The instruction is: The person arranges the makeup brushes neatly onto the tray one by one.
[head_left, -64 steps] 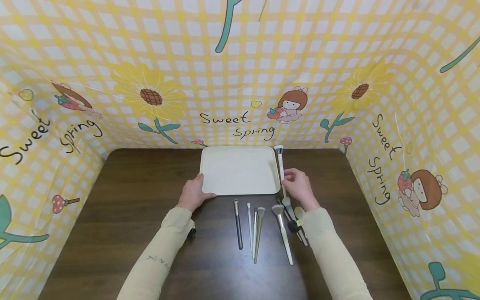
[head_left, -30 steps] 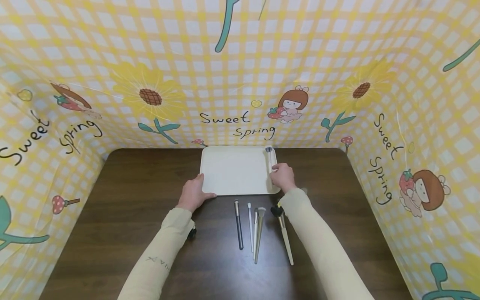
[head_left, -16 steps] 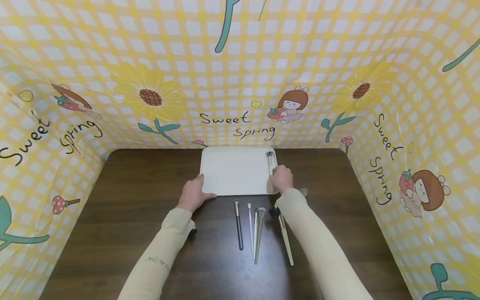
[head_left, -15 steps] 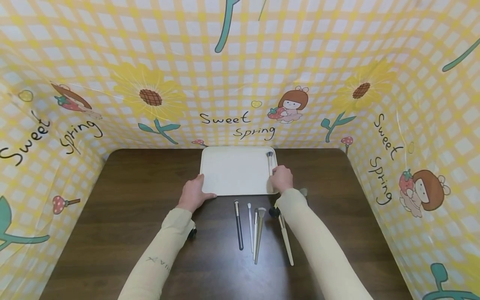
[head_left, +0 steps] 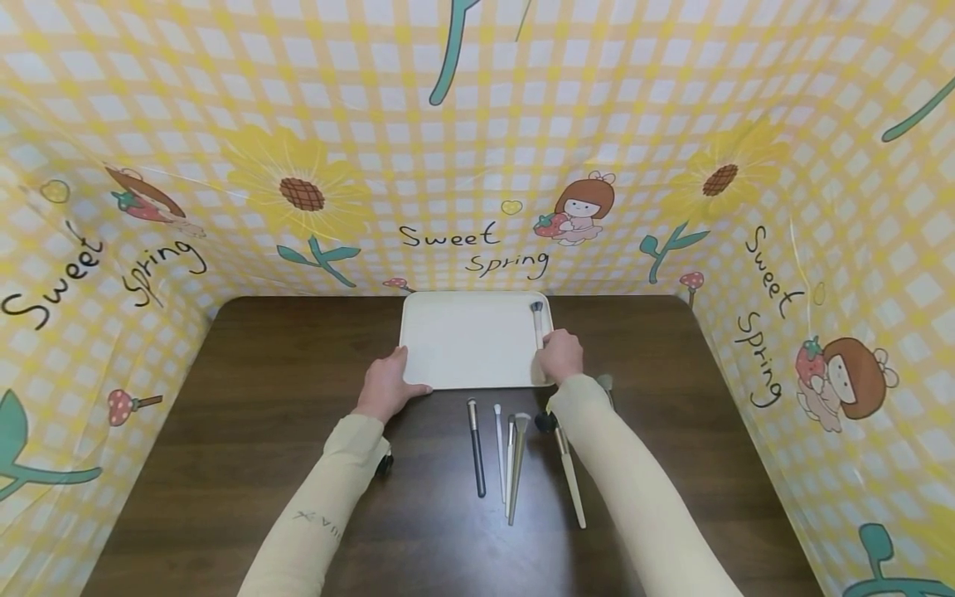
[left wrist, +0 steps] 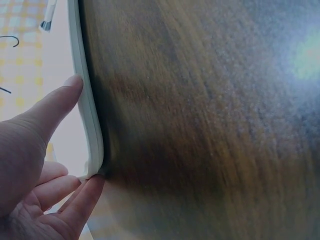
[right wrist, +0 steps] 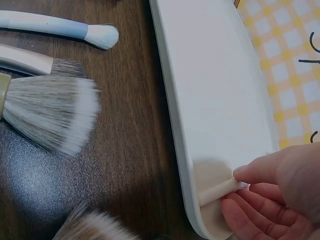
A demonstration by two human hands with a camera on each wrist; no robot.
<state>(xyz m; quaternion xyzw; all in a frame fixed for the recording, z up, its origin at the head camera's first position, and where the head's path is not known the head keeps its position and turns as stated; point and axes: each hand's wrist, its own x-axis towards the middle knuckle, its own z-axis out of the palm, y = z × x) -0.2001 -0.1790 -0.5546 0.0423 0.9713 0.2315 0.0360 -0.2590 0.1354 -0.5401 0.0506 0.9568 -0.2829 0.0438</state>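
Observation:
A white rectangular tray point(head_left: 462, 340) lies at the back of the table, against the cloth. My left hand point(head_left: 384, 385) holds its near left corner; in the left wrist view the thumb point(left wrist: 67, 95) presses the near rim while the fingers sit round the corner. Inside the tray, along its right side, lies a white-handled makeup brush point(head_left: 538, 323) with the bristles pointing away from me. My right hand point(head_left: 561, 355) pinches its handle between thumb and fingers. From the right wrist, the handle's end point(right wrist: 217, 191) is seen resting close to the near rim.
On the dark table before the tray lie several makeup brushes: a dark-handled one point(head_left: 477, 448), a thin white one point(head_left: 500, 452), a gold-handled one point(head_left: 516, 473) and a larger pale-handled one point(head_left: 570, 481). Another brush tip point(head_left: 605, 383) shows beside my right sleeve, which hides the rest.
My right hand has carried the white-handled brush leftward from beside the tray into its right side, then slightly toward me. Over the last half second both hands have stayed still.

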